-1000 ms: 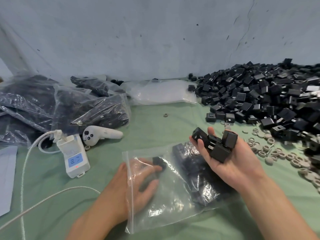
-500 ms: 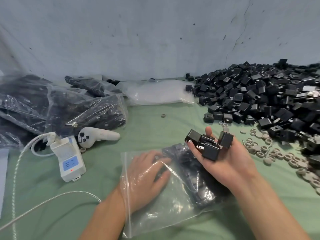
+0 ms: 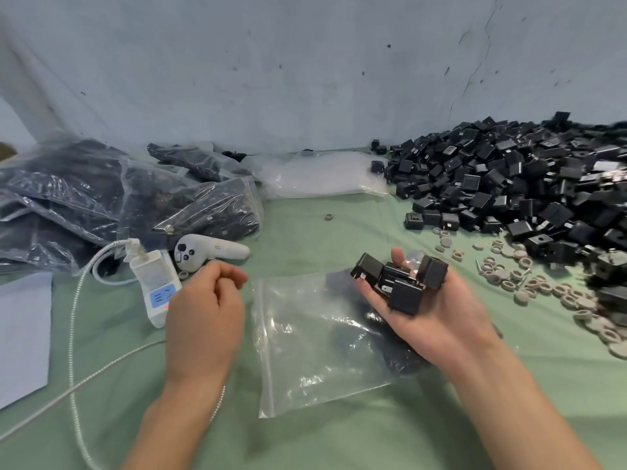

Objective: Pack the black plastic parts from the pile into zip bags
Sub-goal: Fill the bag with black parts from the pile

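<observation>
The green cloth point(image 3: 339, 435) covers the table nearest the camera, and a braided cable point(image 3: 71, 351) snakes across it at the left; the left hand point(image 3: 203, 313) hangs over the cloth just left of the zip bag point(image 3: 315, 351), knuckles up, its fingers curled into a loose fist with nothing visible in them; the zip bag lies flat between the two hands, clear, with a few dark pieces showing through its far right part; the right hand point(image 3: 437, 320) is palm up over the bag's right edge, fingers bent up round a handful of black parts point(image 3: 400, 286) that rest on them, above the bag and not in it; a pale blue sheet point(image 3: 23, 334) lies at the left edge; just beyond the left hand a white box point(image 3: 156, 286) with a blue label sits at the end of the cable, and a white controller point(image 3: 210, 252) lies beside it; grey rings point(image 3: 509, 276) are scattered to the right of the right hand; farther back, the pile point(image 3: 509, 184) of black parts fills the right side against the wall point(image 3: 305, 79); filled bags point(image 3: 101, 198) are heaped at the far left, and empty clear bags point(image 3: 322, 178) lie between them and the pile.
</observation>
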{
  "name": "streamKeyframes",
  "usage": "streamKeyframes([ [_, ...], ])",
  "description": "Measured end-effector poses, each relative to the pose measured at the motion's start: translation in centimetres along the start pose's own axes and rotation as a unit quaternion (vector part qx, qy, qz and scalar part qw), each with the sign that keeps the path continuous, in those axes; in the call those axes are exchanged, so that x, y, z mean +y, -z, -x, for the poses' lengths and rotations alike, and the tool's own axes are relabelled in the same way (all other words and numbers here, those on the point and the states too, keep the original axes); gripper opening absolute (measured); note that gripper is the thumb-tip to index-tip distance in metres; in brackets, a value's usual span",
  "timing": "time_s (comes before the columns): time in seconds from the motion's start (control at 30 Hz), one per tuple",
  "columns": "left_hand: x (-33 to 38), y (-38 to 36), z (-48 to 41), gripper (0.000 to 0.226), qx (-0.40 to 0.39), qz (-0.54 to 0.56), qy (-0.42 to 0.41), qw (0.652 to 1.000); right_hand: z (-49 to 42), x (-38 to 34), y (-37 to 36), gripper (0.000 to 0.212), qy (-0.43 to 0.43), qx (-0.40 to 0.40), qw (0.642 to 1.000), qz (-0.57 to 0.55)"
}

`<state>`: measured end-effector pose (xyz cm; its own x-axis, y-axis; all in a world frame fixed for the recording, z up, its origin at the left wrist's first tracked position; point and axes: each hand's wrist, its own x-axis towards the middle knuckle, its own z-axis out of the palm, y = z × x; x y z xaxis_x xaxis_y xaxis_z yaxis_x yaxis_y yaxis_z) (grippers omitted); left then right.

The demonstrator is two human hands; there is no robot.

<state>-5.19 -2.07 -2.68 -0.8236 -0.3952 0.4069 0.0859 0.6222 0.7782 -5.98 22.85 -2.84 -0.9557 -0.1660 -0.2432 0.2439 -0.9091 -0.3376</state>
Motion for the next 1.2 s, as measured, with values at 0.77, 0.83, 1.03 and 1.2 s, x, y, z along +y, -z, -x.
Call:
streamKeyframes([
  [0.77,2.8,0.2,3.6,0.013,-0.136,0.116,0.084,0.98,2.1,4.3,-0.5,0.035,-0.093,-0.01,0.996,0.013],
  [0.83,1.3,2.1,2.6,0.016,-0.102,0.086,0.084,0.988,2.1,3.5,-0.5,0.037,-0.066,0.008,0.998,0.001],
  [1.03,-2.9,4.7,2.6,0.023,-0.173,-0.135,0.05,0.974,2.0,0.2,0.3,0.029,0.026,0.046,0.998,-0.034],
  [1.2,-2.4,3.1,3.5,0.021,-0.221,-0.148,-0.034,0.963,1.8,-1.1,0.7,0.028,0.055,0.063,0.995,-0.051],
])
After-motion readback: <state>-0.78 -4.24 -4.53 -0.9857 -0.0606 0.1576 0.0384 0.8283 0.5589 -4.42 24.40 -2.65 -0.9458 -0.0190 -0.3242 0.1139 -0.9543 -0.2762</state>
